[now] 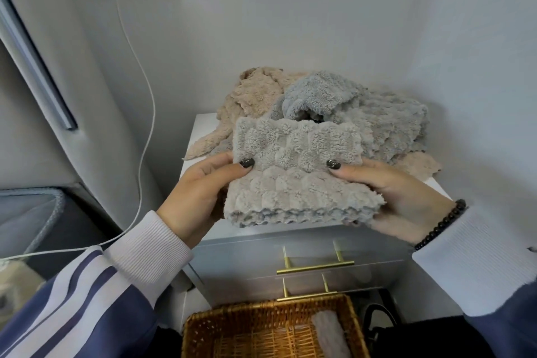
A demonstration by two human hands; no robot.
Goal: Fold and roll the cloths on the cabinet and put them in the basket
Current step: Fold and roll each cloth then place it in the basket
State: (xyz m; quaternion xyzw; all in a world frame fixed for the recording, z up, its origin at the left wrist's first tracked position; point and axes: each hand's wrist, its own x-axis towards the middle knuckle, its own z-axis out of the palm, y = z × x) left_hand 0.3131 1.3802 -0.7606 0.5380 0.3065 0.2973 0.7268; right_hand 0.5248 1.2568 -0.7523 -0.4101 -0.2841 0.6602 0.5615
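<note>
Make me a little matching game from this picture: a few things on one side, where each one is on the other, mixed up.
Things:
1. folded grey cloth
2. beige cloth
3. rolled cloth
4. white cable

Places:
A. inside the wicker basket
B. hanging down the wall on the left
C. held between the left hand and right hand
D. in the heap at the back of the cabinet top

Pairs: 1-C, 2-D, 3-A, 4-B
</note>
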